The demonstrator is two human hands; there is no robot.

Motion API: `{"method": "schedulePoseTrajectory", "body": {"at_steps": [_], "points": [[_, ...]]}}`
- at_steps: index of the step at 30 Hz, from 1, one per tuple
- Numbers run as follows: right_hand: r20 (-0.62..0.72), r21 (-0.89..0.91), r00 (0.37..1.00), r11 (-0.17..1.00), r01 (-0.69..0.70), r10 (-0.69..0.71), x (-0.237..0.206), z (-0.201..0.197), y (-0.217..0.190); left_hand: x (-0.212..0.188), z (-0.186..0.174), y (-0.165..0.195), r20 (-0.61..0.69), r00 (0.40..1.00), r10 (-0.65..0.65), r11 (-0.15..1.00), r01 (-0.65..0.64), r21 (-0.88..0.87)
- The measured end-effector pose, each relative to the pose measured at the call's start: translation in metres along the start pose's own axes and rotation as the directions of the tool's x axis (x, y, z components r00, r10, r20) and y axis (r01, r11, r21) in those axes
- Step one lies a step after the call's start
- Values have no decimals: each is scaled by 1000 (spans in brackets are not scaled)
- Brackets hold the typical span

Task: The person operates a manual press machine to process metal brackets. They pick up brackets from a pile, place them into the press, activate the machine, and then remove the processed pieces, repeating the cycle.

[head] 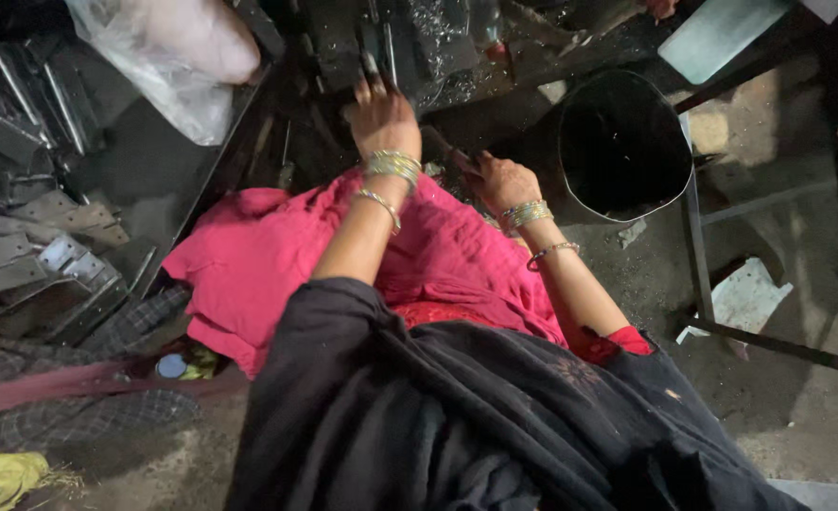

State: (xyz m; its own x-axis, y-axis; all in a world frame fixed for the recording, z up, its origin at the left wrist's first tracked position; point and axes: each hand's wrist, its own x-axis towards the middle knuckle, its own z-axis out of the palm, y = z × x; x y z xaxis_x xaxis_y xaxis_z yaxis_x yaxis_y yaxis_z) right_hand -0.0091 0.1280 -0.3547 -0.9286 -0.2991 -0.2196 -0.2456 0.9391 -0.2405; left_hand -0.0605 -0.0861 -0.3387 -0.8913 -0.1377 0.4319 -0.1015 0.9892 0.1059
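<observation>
1. The left hand (381,118) reaches forward onto dark metal parts (381,47); its fingers rest on them, but whether they grip one cannot be told.
2. The right hand (502,182) sits nearer the body, closed around a thin dark strip (449,151) that pokes out toward the left hand.
3. The hands are apart, bangles on both wrists.
4. A black bucket (624,142) stands just right of the right hand.
5. Pink cloth (268,255) lies under both forearms.
6. Grey brackets (31,246) pile up well left of the left hand.
</observation>
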Motion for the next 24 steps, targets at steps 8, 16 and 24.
{"method": "schedulePoseTrajectory", "body": {"at_steps": [8,16,24], "points": [[53,-127,998,991,48,-42,26,-49,-15,31,16,-2,402,914,-62,997,38,69],[-65,14,998,1000,-20,21,1,7,-8,35,13,-10,298,955,8,1000,-9,3],[41,-111,999,994,-12,17,23,-36,-14,30,-6,-22,467,876,118,984,-166,64]]}}
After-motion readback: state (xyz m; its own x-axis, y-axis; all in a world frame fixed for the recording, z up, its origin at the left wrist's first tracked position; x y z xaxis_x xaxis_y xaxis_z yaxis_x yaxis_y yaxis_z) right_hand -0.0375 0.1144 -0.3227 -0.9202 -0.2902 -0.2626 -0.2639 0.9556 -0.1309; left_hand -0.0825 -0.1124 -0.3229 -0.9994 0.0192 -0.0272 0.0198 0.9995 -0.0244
